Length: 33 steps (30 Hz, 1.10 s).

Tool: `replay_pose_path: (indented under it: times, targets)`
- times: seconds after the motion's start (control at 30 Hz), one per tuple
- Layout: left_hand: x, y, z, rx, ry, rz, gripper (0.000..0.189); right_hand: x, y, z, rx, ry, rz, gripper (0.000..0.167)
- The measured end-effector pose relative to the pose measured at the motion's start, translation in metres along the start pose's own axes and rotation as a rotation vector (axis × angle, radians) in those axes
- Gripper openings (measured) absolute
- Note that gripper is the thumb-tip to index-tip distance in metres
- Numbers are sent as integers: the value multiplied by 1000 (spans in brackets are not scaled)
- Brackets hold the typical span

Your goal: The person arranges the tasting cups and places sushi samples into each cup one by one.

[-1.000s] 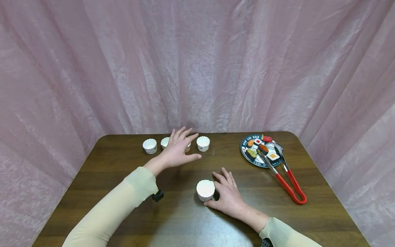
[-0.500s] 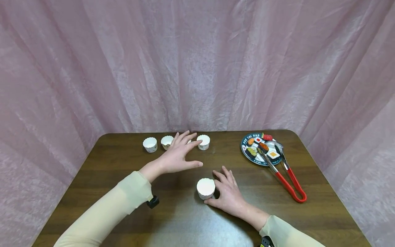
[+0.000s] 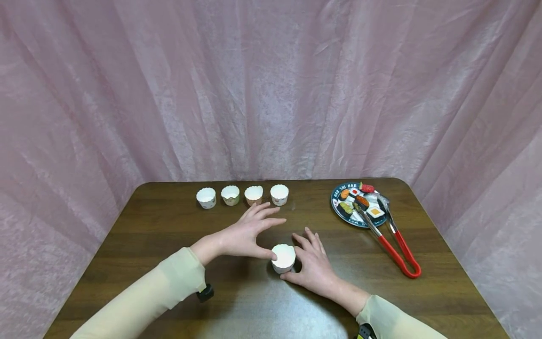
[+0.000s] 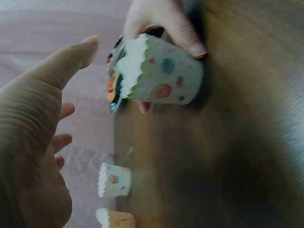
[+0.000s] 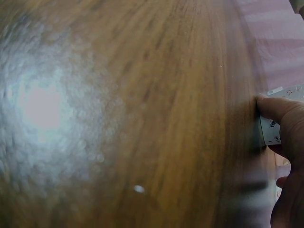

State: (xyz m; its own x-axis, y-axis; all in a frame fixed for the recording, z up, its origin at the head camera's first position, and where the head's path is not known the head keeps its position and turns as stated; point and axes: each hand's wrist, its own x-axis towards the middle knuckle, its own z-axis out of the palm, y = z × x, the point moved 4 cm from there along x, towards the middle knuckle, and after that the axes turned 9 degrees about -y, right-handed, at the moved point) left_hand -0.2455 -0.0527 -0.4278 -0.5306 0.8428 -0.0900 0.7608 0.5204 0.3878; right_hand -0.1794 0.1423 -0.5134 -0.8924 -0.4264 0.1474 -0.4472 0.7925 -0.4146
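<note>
A white paper baking cup (image 3: 283, 260) with a scalloped rim stands upright near the front middle of the table. My right hand (image 3: 316, 272) holds it from the right, thumb low at the near side and index finger at the far side. To its left, my left hand (image 3: 245, 239) has its fingers spread and its thumb overlapping the cup's rim in the head view. In the left wrist view, small coloured prints show on the held cup (image 4: 168, 73), with a gap between it and the left thumb (image 4: 76, 57).
Several more baking cups (image 3: 253, 194) stand in a row along the table's back edge. At the back right, a dark-rimmed plate (image 3: 335, 205) carries sushi-like pieces and a strawberry (image 3: 366, 188). Red-handled tongs (image 3: 395, 256) lean across it. A pink curtain (image 3: 271, 94) hangs behind.
My left hand has come down and forward from the back row toward the cup at my right hand, uncovering the row. The right hand has stayed in place on its baking cup.
</note>
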Motion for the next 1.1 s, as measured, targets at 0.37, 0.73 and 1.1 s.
replay_pose_path:
  times: [0.37, 0.73, 1.1]
  targets:
    - [-2, -2, 32, -69, -100, -11, 93, 1, 0, 0, -10, -8, -6, 52]
    - [2, -3, 33, -111, -127, 20, 89, 1, 0, -1, 0, -35, 10, 56]
    - [8, -1, 33, -119, -152, 49, 85, 1, 0, 0, 9, -59, 25, 56]
